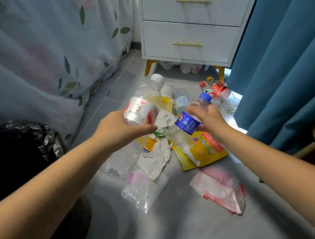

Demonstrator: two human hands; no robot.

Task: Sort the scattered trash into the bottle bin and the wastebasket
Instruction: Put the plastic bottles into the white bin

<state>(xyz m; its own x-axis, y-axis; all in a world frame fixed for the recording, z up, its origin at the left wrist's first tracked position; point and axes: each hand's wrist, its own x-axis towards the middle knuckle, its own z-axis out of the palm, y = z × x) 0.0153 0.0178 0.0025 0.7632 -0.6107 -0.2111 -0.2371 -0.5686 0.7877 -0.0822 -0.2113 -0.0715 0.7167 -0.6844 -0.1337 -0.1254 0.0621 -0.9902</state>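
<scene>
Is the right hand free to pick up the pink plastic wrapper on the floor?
Probably not yet: the right hand is shut on a blue-labelled clear bottle. The pink plastic wrapper lies uncovered below that arm.

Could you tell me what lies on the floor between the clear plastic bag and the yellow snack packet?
In the head view, a crumpled white paper lies between the clear plastic bag and the yellow snack packet.

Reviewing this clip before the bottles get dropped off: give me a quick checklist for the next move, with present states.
1. Left hand grips the red-labelled bottle: ok.
2. Right hand grips the blue-labelled bottle: ok.
3. Both bottles capped: blue cap shows; the other, cannot tell.
4. Black-lined wastebasket within view: ok.
5. Bottle bin located: cannot tell.
6. Floor sorted: not ok, the yellow packet and clear bag remain.
</scene>
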